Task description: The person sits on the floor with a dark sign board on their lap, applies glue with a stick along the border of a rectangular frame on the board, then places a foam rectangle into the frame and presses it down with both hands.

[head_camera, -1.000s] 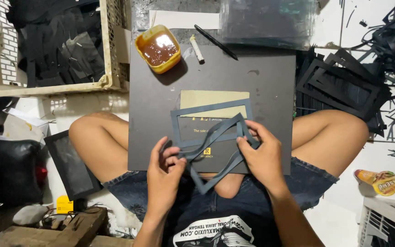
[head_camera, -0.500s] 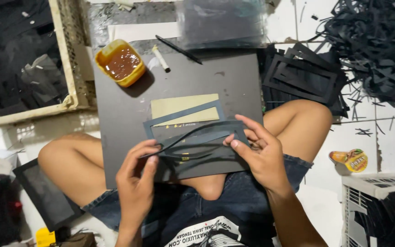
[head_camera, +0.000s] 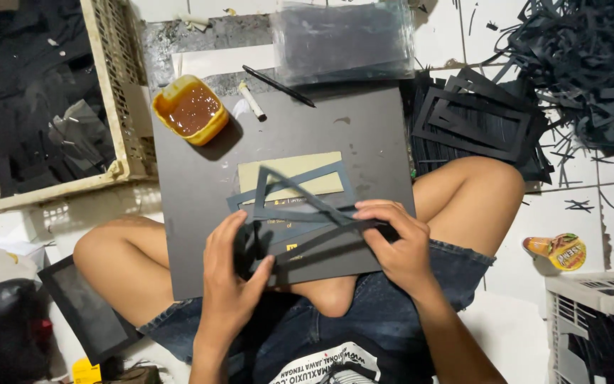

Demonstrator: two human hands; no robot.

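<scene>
Both forearms come up from the bottom edge and meet over a dark board [head_camera: 200,185] that rests across the person's crossed bare legs.

The left hand [head_camera: 232,274] is angled up and slightly inward, wrist low near the denim shorts. Its fingers [head_camera: 259,274] are curled and nearly closed — thumb and forefinger pinch the lower left end of a thin dark-grey card frame [head_camera: 300,213], the palm covering that corner.

The right hand [head_camera: 399,245] reaches in from the right, knuckles up, wrist bent towards the middle. Its fingers [head_camera: 374,210] are bent over the right end of the frame and pressed together on it; the thumb is hidden under the hand. The frame is twisted between the two hands, its strips crossing one another, and it hangs just above a pale tan card [head_camera: 289,171] lying on the board.

At the far end of the board sit a yellow tub of brown glue [head_camera: 190,110], a short white stick [head_camera: 252,101] and a thin dark stick [head_camera: 278,85] — well apart from the hands. A stack of finished dark frames [head_camera: 474,117] lies on the tiled floor to the right, beside a heap of black offcut strips [head_camera: 577,64].
</scene>
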